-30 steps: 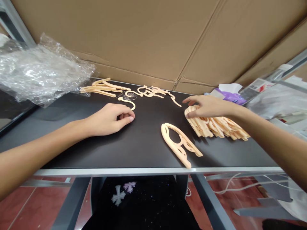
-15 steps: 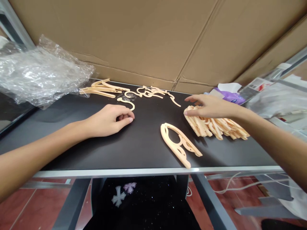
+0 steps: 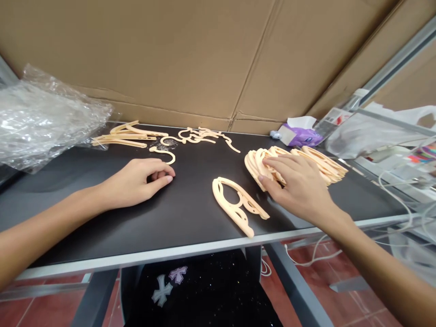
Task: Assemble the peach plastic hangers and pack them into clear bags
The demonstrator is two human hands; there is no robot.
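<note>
On the black tabletop rests my left hand [image 3: 143, 180], its fingers loosely curled in and nothing visible in them. Just beyond its fingertips lies a cream plastic hanger hook [image 3: 164, 153]. My right hand [image 3: 296, 181] lies over a pile of cream folding hangers [image 3: 329, 167], fingers stretched out and thumb apart, touching the near left part of the pile; its palm hides some of them. Between my hands, near the front edge, one separate folded hanger [image 3: 231, 209] lies flat on the table.
Several loose hooks [image 3: 200, 135] and a few long cream hanger pieces [image 3: 126, 136] lie at the back. A clear plastic bag [image 3: 51, 113] bulges at the left. A purple tissue pack [image 3: 301, 134] sits back right, before a cardboard wall [image 3: 153, 54].
My right hand has come down and nearer, from above the back of the hanger pile onto it. My left hand keeps its curled pose. The whole view has shifted a little.
</note>
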